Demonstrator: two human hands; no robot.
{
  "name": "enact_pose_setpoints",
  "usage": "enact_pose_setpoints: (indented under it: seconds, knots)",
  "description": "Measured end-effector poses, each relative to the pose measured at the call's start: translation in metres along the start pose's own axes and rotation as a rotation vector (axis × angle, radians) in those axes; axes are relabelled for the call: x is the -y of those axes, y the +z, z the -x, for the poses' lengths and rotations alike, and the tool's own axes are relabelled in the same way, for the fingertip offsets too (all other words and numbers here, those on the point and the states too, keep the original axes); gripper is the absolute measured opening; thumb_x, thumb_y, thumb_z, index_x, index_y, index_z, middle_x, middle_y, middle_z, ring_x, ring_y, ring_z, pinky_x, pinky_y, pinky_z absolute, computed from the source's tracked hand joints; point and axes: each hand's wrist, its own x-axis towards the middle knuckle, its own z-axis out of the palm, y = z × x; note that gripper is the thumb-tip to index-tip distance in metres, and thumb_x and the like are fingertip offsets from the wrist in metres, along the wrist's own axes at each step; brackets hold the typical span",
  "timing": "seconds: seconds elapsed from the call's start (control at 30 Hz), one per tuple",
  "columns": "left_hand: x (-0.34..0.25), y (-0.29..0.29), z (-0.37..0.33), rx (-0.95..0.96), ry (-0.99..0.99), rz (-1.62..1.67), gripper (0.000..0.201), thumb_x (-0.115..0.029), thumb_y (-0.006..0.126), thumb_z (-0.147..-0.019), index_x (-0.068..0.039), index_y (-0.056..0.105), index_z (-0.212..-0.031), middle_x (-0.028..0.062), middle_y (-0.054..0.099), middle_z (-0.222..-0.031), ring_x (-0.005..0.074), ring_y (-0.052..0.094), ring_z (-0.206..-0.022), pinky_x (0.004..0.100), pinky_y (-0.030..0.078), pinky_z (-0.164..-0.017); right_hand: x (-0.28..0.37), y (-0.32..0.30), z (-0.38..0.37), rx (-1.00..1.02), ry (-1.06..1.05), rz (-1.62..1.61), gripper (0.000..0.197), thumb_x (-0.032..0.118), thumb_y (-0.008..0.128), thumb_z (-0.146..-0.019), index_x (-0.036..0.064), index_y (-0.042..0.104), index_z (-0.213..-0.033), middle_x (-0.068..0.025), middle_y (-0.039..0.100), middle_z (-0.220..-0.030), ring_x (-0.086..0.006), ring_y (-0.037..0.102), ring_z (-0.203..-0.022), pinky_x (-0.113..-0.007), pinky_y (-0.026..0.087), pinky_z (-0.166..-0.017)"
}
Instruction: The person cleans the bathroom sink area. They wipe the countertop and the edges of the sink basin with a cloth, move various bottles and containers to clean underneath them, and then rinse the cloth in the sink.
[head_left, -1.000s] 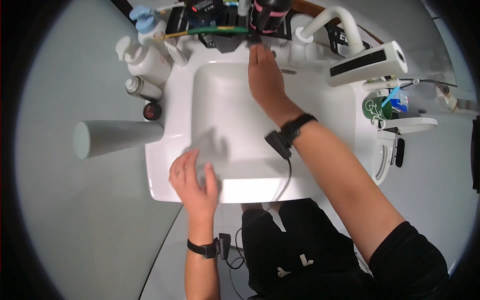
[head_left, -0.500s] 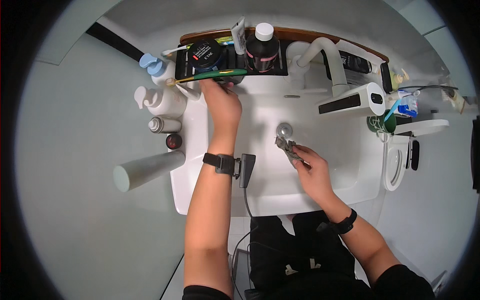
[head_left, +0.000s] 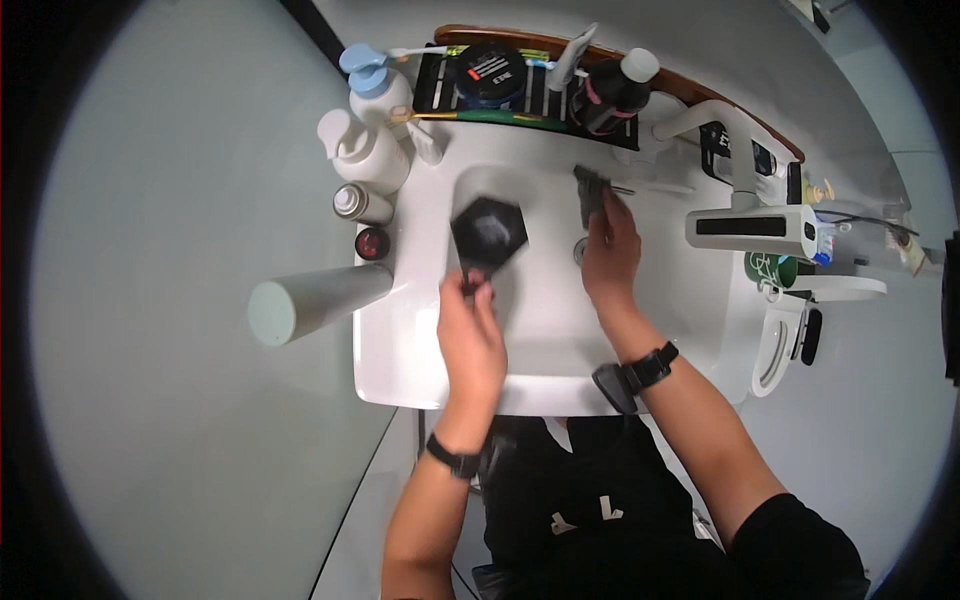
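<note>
My left hand (head_left: 472,340) pinches the lower end of a black hexagonal object (head_left: 488,235), slightly blurred, over the left part of the white sink (head_left: 380,365). It has a pale grey patch in its middle; its exact kind I cannot make out. Closed around a crumpled grey cloth (head_left: 591,198), my right hand (head_left: 612,255) is over the middle of the basin, partly covering the drain (head_left: 580,250). A toothbrush with a green handle (head_left: 490,117) lies along the front edge of the black rack (head_left: 432,92) behind the basin.
The rack bears a round black jar (head_left: 490,75), a tube (head_left: 572,58) and a dark bottle (head_left: 610,95). Pump bottles (head_left: 368,155), a small can (head_left: 362,203) and a tall pale cylinder (head_left: 320,303) line the left side. A faucet (head_left: 740,150) arches over the right, beside a green cup (head_left: 770,267).
My left hand has come back from beneath the rack toward me, now holding the black hexagonal object. My right hand has moved farther back with the cloth. The view has shifted.
</note>
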Motion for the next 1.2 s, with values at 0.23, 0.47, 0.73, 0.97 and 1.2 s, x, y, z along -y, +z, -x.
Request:
enact_pose_setpoints:
  seconds: [0.23,0.47,0.73,0.97,1.2]
  knots:
    - [0.041,-0.072,0.125,-0.099,-0.122,0.03,0.031,-0.005,0.055,-0.111,0.008,0.048,-0.138,0.0164,0.072,-0.103,0.0193,0.073,-0.087,0.03,0.057,-0.078,0.034,0.104,-0.076,0.206,-0.441,0.385,0.055,0.007,0.06,-0.098,-0.0006,0.052,-0.152,-0.0236,0.051,-0.158,-0.0414,0.052,-0.143,-0.047,0.046,-0.12]
    - [0.06,-0.096,0.139,-0.21,-0.131,0.035,0.029,-0.01,0.045,-0.114,0.005,0.044,-0.139,0.0117,0.063,-0.104,0.0157,0.056,-0.086,0.0292,0.05,-0.079,0.038,0.131,-0.067,0.294,-0.776,0.21,0.046,0.001,0.06,-0.093,-0.0013,0.066,-0.139,-0.0149,0.059,-0.153,-0.0325,0.053,-0.145,-0.042,0.045,-0.122]
    - [0.074,-0.107,0.122,-0.317,-0.105,-0.045,0.03,-0.016,0.045,-0.116,0.004,0.045,-0.139,0.0119,0.062,-0.108,0.0158,0.056,-0.087,0.0293,0.049,-0.078,0.045,0.124,-0.1,0.29,-0.478,0.364,0.05,0.003,0.062,-0.094,0.0064,0.064,-0.144,-0.0106,0.064,-0.149,-0.0328,0.06,-0.137,-0.042,0.054,-0.112]
    - [0.084,-0.12,0.123,-0.4,-0.083,-0.058,0.033,-0.022,0.047,-0.117,0.002,0.046,-0.14,0.0105,0.064,-0.112,0.0159,0.056,-0.086,0.0289,0.049,-0.077,0.005,0.089,-0.065,0.131,-0.799,0.431,0.047,0.002,0.054,-0.097,-0.0014,0.063,-0.142,-0.016,0.063,-0.148,-0.0326,0.057,-0.139,-0.042,0.049,-0.116]
    - [0.086,-0.111,0.115,-0.411,-0.047,-0.123,0.034,-0.022,0.047,-0.117,0.002,0.046,-0.141,0.0102,0.064,-0.111,0.0154,0.056,-0.087,0.0288,0.048,-0.076,0.044,0.154,-0.066,0.14,-0.811,0.243,0.047,0.003,0.054,-0.095,0.0006,0.064,-0.141,-0.0166,0.068,-0.144,-0.0342,0.06,-0.139,-0.043,0.047,-0.119]
